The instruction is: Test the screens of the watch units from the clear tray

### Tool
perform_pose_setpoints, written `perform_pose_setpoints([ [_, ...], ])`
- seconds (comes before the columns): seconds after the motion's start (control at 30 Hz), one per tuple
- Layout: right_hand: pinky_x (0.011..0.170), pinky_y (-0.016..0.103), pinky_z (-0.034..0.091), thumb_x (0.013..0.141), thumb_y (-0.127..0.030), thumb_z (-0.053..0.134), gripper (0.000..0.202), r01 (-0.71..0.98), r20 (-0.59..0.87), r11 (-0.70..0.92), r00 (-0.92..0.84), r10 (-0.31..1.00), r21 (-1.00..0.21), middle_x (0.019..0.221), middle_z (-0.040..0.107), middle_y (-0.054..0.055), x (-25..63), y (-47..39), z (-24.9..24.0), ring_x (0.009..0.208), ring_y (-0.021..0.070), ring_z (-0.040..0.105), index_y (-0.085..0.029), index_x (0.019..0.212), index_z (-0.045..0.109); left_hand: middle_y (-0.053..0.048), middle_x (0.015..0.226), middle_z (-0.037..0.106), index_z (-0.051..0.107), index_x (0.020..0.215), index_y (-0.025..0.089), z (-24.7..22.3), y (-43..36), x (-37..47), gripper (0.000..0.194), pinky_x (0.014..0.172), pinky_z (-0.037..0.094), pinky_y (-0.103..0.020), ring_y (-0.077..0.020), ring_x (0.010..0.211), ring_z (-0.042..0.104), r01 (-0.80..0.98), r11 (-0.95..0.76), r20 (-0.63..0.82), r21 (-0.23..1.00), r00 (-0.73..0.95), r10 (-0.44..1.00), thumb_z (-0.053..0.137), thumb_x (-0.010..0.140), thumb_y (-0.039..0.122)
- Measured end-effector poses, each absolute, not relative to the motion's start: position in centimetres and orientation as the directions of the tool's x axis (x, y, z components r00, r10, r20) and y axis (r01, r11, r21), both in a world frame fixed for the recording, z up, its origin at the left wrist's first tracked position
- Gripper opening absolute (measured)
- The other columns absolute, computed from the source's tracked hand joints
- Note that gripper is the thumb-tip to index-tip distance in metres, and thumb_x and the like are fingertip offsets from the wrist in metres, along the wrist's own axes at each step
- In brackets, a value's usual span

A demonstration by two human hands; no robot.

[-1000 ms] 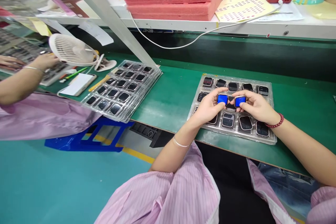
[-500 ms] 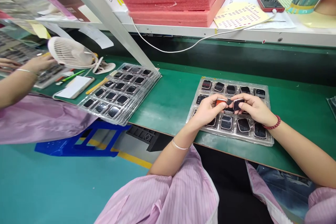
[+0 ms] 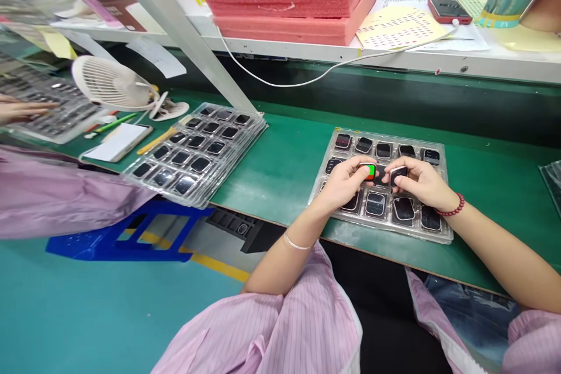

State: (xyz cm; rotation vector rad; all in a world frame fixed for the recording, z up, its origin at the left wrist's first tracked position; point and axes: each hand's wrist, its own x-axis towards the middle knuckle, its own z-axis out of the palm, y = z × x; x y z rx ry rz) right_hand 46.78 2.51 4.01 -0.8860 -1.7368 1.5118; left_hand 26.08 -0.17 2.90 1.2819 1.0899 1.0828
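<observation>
Over a clear plastic tray (image 3: pixel 438 232) of smartwatch bodies, my left hand (image 3: pixel 346 182) is closed on a smartwatch (image 3: pixel 369 171) by its edges, thumb on the lit screen, which shows green and red. Close beside it, my right hand (image 3: pixel 418 181) pinches a second, dark-screened smartwatch (image 3: pixel 398 175), tilted toward the other hand. The two watches are apart. Under my hands, several strapless watches with black screens rest in the tray's pockets; my fingers hide part of the middle row.
Left on the green bench (image 3: pixel 272 158) are stacked clear trays (image 3: pixel 204 201) of watches, a yellow stick (image 3: pixel 158 139), a phone (image 3: pixel 118 143) and a white fan (image 3: pixel 116 83). A co-worker's hand (image 3: pixel 26 110) is at far left. Pink foam blocks (image 3: pixel 284 26) and a white cable (image 3: pixel 302 84) are on the shelf.
The watch in my left hand has gone from an orange-red screen to green and red. My right hand has turned its watch slightly. The co-worker's hand has shifted left.
</observation>
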Motion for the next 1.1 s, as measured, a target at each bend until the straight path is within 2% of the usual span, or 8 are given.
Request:
perform_pose_setpoints([
  [0.07,0.061,0.029,0.061,0.080,-0.021,0.067,0.020,0.068,0.050,0.105,-0.549,0.834,-0.992,0.090,0.073,0.005,46.74,2.53,4.01,0.065,0.0137,0.066,-0.019,0.100,0.065,-0.008,0.103,0.069,0.064,0.110,0.015,2.88,-0.15,26.10,0.029,0.049,0.043,-0.017,-0.0124,0.071,0.068,0.010,0.004,-0.006,1.000,0.160,0.987,0.060,0.084,0.026],
  [0.3,0.062,0.029,0.060,0.080,-0.017,0.059,0.036,0.088,0.044,0.111,-0.554,0.831,-0.990,0.100,0.073,0.007,46.82,2.90,3.51,0.077,0.0178,0.073,-0.020,0.116,0.063,-0.005,0.095,0.067,0.059,0.114,0.015,2.87,-0.08,26.09,0.038,0.052,0.046,-0.016,-0.0123,0.073,0.069,0.021,0.034,-0.037,0.999,0.157,0.987,0.055,0.077,0.010],
  [0.43,0.064,0.028,0.060,0.077,-0.015,0.061,0.043,0.072,0.057,0.117,-0.557,0.829,-0.991,0.110,0.072,0.009,46.85,2.95,3.34,0.083,0.0192,0.073,-0.020,0.119,0.061,-0.004,0.095,0.068,0.059,0.112,0.015,2.67,-0.01,26.05,0.041,0.063,0.053,-0.019,-0.0111,0.075,0.068,-0.010,-0.019,0.021,1.000,0.184,0.983,0.053,0.073,0.005],
  [0.53,0.065,0.028,0.060,0.077,-0.015,0.062,0.039,0.074,0.056,0.117,-0.560,0.827,-0.990,0.110,0.072,0.009,46.87,2.88,3.37,0.080,0.0175,0.073,-0.019,0.116,0.062,-0.005,0.099,0.068,0.059,0.113,0.015,2.58,-0.05,25.99,0.039,0.071,0.056,-0.023,-0.0114,0.078,0.067,-0.021,-0.037,0.040,0.999,0.189,0.981,0.057,0.075,0.008],
  [0.7,0.065,0.031,0.060,0.080,-0.021,0.065,0.029,0.085,0.058,0.127,-0.561,0.826,-0.988,0.103,0.073,0.008,46.80,2.71,3.57,0.074,0.0172,0.071,-0.019,0.109,0.065,-0.006,0.099,0.067,0.061,0.111,0.014,2.42,-0.15,25.98,0.033,0.075,0.057,-0.026,-0.0123,0.077,0.067,-0.030,-0.042,0.047,0.999,0.203,0.978,0.064,0.078,0.015],
  [1.1,0.060,0.026,0.060,0.081,-0.025,0.070,0.018,0.039,0.044,0.078,-0.555,0.831,-0.996,0.089,0.074,0.006,46.82,2.50,3.84,0.065,0.0132,0.066,-0.018,0.098,0.068,-0.007,0.092,0.069,0.065,0.099,0.013,2.77,-0.38,26.10,0.023,0.064,0.057,-0.025,-0.0158,0.078,0.068,-0.056,-0.045,0.057,0.997,0.220,0.974,0.067,0.083,0.030],
])
